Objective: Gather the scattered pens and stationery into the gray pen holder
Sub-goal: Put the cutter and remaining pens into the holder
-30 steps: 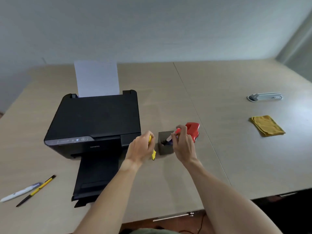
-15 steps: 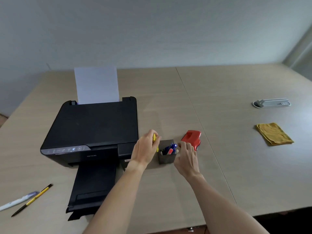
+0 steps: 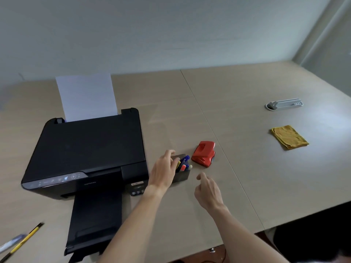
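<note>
The gray pen holder (image 3: 182, 176) stands on the table just right of the printer, with a blue pen (image 3: 185, 160), a red-tipped marker (image 3: 183, 167) and a yellow pen (image 3: 178, 165) poking out of it. My left hand (image 3: 164, 170) is over the holder's left side, fingers spread, fingertips at the yellow pen. My right hand (image 3: 208, 192) hovers to the right and nearer than the holder, fingers loosely curled, holding nothing. A yellow-and-black pencil (image 3: 22, 242) and a white pen (image 3: 10, 243) lie at the table's near left corner.
A black printer (image 3: 85, 154) with a sheet of paper fills the left of the table, its output tray extended toward me. A red hole punch (image 3: 203, 153) sits right of the holder. A yellow cloth (image 3: 288, 136) and a gray power strip (image 3: 284, 104) lie far right.
My left hand brought the yellow pen to the holder and opened over it. My right hand let its pens drop into the holder and drew back toward me.
</note>
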`<control>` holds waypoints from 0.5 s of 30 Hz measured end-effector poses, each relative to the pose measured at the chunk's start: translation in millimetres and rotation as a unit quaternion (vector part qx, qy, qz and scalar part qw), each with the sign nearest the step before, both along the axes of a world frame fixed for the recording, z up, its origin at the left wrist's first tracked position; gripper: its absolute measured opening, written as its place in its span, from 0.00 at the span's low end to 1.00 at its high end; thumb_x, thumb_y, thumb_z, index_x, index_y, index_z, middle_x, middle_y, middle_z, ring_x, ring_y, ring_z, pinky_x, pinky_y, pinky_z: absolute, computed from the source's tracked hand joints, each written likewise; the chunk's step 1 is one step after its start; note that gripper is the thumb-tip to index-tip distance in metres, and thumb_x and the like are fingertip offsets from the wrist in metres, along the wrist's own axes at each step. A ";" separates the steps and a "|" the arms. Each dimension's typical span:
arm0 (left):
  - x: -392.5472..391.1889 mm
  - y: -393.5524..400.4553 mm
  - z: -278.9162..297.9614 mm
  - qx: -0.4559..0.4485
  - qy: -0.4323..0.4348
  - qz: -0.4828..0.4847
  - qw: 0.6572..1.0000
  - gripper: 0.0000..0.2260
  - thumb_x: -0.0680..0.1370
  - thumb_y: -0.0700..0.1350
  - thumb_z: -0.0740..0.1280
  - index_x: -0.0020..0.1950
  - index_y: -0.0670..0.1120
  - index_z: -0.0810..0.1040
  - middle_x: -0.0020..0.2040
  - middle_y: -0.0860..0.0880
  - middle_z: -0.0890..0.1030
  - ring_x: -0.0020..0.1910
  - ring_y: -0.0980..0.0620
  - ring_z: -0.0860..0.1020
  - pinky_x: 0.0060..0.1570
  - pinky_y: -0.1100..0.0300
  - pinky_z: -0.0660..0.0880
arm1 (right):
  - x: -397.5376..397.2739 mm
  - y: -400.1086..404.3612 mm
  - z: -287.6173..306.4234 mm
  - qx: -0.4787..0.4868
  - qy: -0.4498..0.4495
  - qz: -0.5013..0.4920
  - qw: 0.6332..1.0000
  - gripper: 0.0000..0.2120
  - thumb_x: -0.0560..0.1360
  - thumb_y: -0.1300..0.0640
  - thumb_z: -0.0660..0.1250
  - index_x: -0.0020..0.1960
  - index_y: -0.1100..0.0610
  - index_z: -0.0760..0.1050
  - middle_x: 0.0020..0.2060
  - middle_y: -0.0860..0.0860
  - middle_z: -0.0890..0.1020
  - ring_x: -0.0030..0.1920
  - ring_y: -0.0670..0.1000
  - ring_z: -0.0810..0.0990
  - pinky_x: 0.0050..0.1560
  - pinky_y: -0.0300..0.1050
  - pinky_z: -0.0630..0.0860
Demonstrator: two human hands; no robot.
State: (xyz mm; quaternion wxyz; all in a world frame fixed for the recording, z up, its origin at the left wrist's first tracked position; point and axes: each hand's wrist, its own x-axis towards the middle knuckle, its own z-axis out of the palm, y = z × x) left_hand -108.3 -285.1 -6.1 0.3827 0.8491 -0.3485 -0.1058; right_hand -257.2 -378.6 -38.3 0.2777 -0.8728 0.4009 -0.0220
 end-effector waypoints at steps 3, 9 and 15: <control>-1.9 14.7 -5.2 -0.028 -0.007 -0.024 0.999 0.10 0.84 0.48 0.58 0.61 0.48 0.74 0.46 0.48 0.83 0.44 0.49 0.81 0.43 0.52 0.79 | -1.3 10.3 3.5 -0.004 0.002 -0.003 1.000 0.05 0.76 0.59 0.57 0.46 0.57 0.72 0.39 0.55 0.80 0.37 0.57 0.77 0.37 0.49 0.72; -0.8 94.5 -16.9 0.005 0.005 -0.065 0.998 0.07 0.81 0.44 0.61 0.47 0.47 0.77 0.37 0.52 0.79 0.34 0.56 0.74 0.35 0.55 0.74 | 20.5 46.5 -0.3 -0.032 -0.001 0.043 0.999 0.12 0.77 0.57 0.58 0.34 0.54 0.64 0.27 0.48 0.72 0.28 0.51 0.69 0.28 0.47 0.63; 23.0 226.2 -43.6 0.093 -0.025 0.001 0.995 0.05 0.78 0.44 0.62 0.44 0.47 0.76 0.38 0.53 0.79 0.35 0.54 0.75 0.34 0.60 0.71 | 79.9 123.3 -8.7 -0.025 -0.010 0.152 0.988 0.10 0.77 0.58 0.58 0.37 0.56 0.68 0.27 0.51 0.76 0.28 0.54 0.73 0.28 0.51 0.67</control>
